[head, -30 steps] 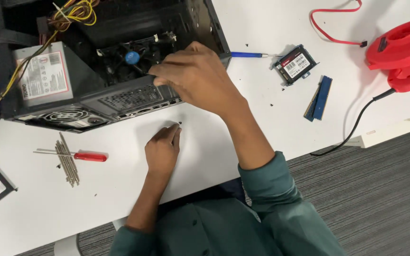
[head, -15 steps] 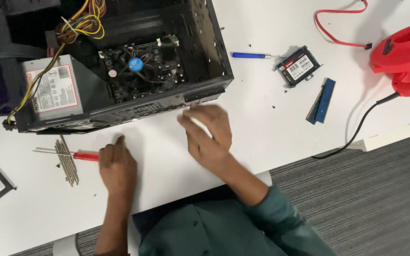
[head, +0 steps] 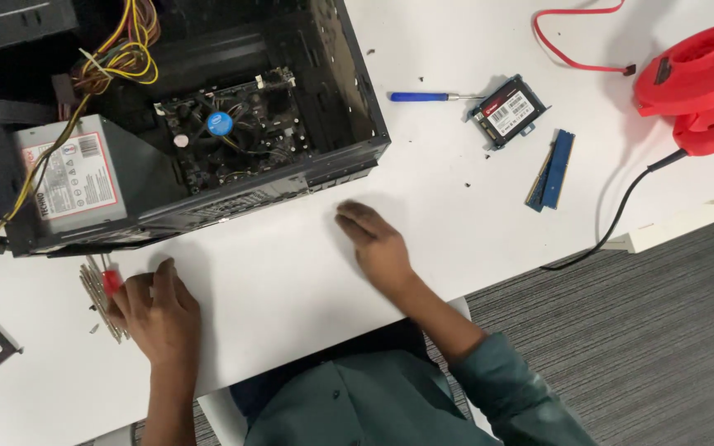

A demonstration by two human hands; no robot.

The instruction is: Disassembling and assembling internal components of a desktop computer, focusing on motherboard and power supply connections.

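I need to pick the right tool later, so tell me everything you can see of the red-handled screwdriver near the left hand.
The screwdriver lies flat on the white table, just in front of the open computer case. Only its short red handle, plastic by the look, shows clearly; the left hand covers the rest, fingers on or right against it. It lies among a bundle of thin metal strips. Its tip cannot be seen.

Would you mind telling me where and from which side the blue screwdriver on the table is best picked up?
Probably by its blue handle, taken from above with fingers across its width. The blue screwdriver lies flat with bare table on both long sides of the handle, while its thin metal tip points at the drive and ends close beside it, so that end is cramped.
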